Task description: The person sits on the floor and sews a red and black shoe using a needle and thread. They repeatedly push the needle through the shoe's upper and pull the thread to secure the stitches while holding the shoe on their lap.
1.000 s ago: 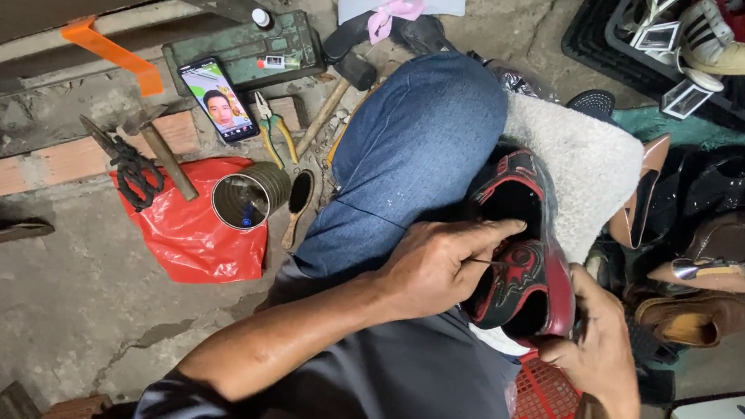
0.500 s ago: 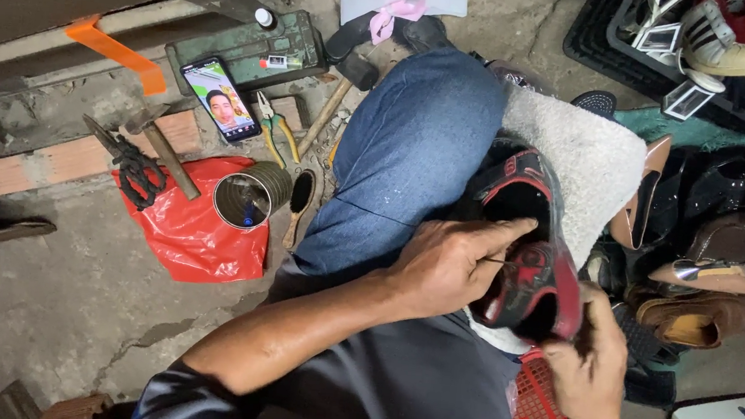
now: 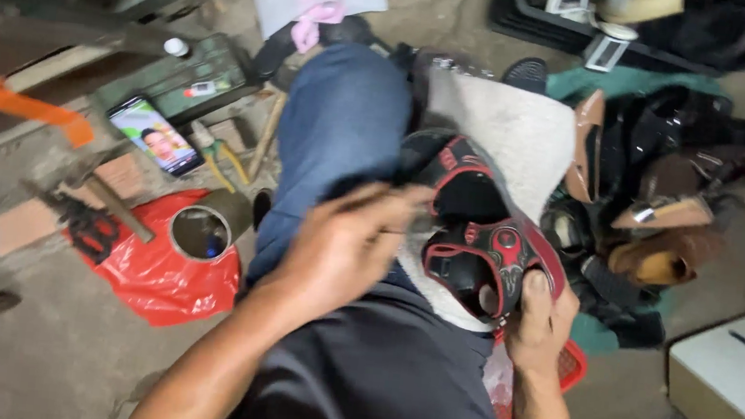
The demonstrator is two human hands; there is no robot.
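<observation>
While the person sits with one knee in blue denim (image 3: 343, 134) raised, a black sandal with red trim and padded straps (image 3: 479, 238) rests on a pale grey cloth (image 3: 517, 128) spread over the lap. The right hand (image 3: 544, 322) grips the sandal at its near end, thumb pressed on the upper edge and fingers curled under the sole. The left hand (image 3: 346, 243) lies just beside the sandal's strap, its fingers stretched out loosely together toward it; motion blur hides whether the fingertips touch or pinch anything.

On the concrete floor (image 3: 31, 350) to the left lies a crumpled red plastic bag (image 3: 157, 275), with a round open metal tin (image 3: 200, 231) standing on it. A wooden-handled hammer (image 3: 113, 207) lies across the bag's far edge, near dark pliers (image 3: 84, 227). A lit smartphone (image 3: 155, 136) leans beside a dark green metal box (image 3: 193, 83). To the right, a heap of brown, tan and black shoes (image 3: 665, 201) sits well apart from the hands, with a white cardboard box (image 3: 734, 381) in the near corner and a red plastic basket (image 3: 568, 370) below the right wrist.
</observation>
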